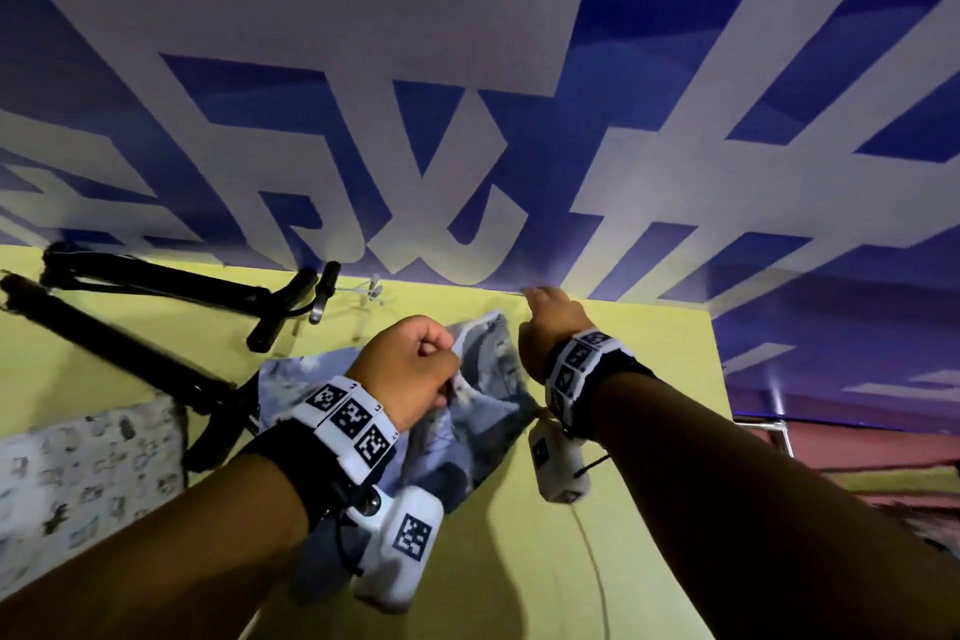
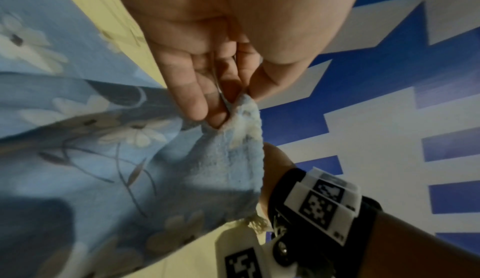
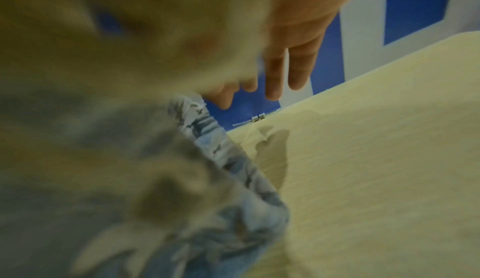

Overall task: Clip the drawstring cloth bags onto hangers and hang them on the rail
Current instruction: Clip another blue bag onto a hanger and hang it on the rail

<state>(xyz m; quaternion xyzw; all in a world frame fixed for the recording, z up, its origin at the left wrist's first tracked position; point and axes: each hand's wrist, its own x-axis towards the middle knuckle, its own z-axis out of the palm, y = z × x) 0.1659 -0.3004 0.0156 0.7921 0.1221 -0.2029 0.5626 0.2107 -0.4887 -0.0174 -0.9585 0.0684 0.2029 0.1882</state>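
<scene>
**Inspector:** Nearest the head camera, both forearms carry white marker bands and hanging white camera units. State the left hand.

**Assistant:** Left hand (image 1: 415, 369) is curled, knuckles up. Its fingers (image 2: 192, 97) pinch a gathered edge of the blue floral drawstring bag (image 1: 467, 411); the left wrist view shows the cloth bunched between fingertips and thumb, with a thin cord running through the grip.

**Inspector:** Location of the bag?

**Assistant:** It lies partly lifted over the yellow table (image 1: 623, 535), between the two wrists, and drapes down toward the near edge. A frayed pale cord end shows at its lower hem in the left wrist view.

**Inspector:** Right hand?

**Assistant:** Right hand (image 1: 550, 322) is stretched toward the far table edge, fingers (image 3: 275, 77) straight and holding nothing. A small metal clip part (image 3: 257, 117) sits at that edge just beyond the fingertips; contact cannot be confirmed, the view is blurred.

**Inspector:** Other items?

**Assistant:** Black tripod (image 1: 156, 317) lying at left on the table, a clear plastic clip (image 1: 373, 290) near the far edge, a second patterned cloth (image 1: 88, 489) at far left, and a blue-and-white banner (image 1: 467, 94) behind.
</scene>
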